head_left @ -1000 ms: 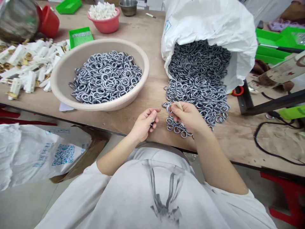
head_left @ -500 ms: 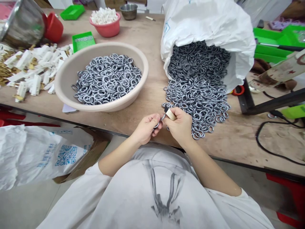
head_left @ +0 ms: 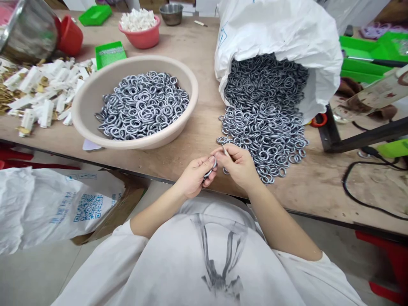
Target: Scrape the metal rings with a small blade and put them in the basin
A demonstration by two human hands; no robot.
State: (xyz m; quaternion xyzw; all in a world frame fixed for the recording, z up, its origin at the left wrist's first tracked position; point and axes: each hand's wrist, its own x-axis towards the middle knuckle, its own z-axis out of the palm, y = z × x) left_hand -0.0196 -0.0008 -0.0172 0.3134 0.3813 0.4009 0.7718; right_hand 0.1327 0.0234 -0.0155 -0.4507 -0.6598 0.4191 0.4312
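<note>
Over the table's front edge, my left hand [head_left: 194, 177] is closed on grey rings [head_left: 214, 162], one standing between thumb and fingertips and at least one more lower in the fingers. Close beside it, my right hand [head_left: 241, 168] pinches a small flat cream-coloured piece [head_left: 224, 150], seen nearly edge-on and mostly covered by the fingers. Its fingertips are close to the upright ring; I cannot tell whether they touch. Loose grey rings [head_left: 270, 131] spill from a white sack [head_left: 280, 29] just beyond my right hand. More grey rings [head_left: 146, 104] fill part of a beige basin [head_left: 86, 136] to the left.
White pieces with brass-coloured parts [head_left: 47, 93] lie at the left. Behind are a red bowl [head_left: 145, 40] of white pieces, green trays [head_left: 110, 55] and a metal bowl [head_left: 171, 16]. On the right stand a black metal frame [head_left: 360, 136] and a black cable [head_left: 346, 187].
The cream piece in my right hand has turned from showing its broad face and black end to nearly edge-on. The ring in my left hand now shows more upright.
</note>
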